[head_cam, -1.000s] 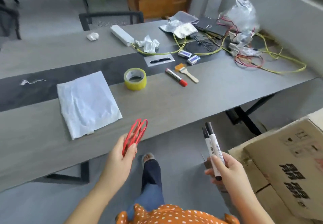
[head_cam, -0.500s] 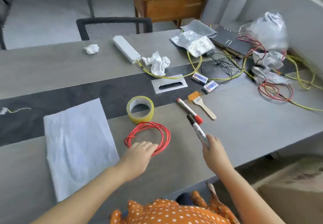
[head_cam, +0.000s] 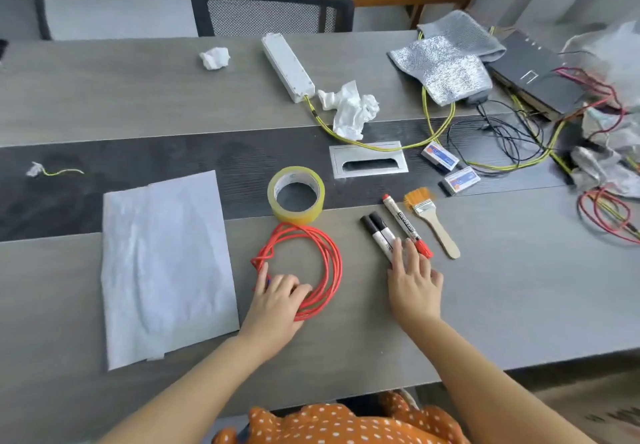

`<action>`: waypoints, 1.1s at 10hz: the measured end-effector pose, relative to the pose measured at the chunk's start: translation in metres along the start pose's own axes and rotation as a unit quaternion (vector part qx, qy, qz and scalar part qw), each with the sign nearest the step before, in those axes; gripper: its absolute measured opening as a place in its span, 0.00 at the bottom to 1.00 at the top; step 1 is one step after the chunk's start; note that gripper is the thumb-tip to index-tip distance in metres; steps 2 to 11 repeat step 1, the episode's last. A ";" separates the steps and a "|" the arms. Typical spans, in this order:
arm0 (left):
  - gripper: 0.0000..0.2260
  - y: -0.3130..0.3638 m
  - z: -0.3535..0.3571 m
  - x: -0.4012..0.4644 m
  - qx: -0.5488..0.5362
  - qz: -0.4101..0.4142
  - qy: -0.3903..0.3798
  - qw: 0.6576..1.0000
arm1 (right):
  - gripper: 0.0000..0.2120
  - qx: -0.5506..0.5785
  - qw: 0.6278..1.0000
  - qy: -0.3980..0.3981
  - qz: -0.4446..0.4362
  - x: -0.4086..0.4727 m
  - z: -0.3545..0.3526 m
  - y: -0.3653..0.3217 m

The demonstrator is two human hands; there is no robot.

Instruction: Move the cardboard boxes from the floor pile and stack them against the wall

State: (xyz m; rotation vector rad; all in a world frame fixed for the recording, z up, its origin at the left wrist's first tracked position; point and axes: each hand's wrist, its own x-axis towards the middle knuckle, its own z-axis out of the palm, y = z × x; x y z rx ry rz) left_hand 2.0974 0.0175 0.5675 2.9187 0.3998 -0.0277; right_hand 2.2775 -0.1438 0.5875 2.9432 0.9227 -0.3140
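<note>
left hand (head_cam: 277, 296): fingers curled, lowered | right hand (head_cam: 414, 279): fingers flat, extended

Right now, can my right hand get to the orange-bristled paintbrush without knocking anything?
Probably yes. The right hand lies flat on the two black markers, and the paintbrush lies just beyond the red-capped marker. Lift over that marker rather than sliding across.
</note>
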 end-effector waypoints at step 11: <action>0.33 0.000 -0.001 0.001 0.003 0.004 0.026 1.000 | 0.34 0.043 0.998 0.035 -0.019 0.000 0.002 0.011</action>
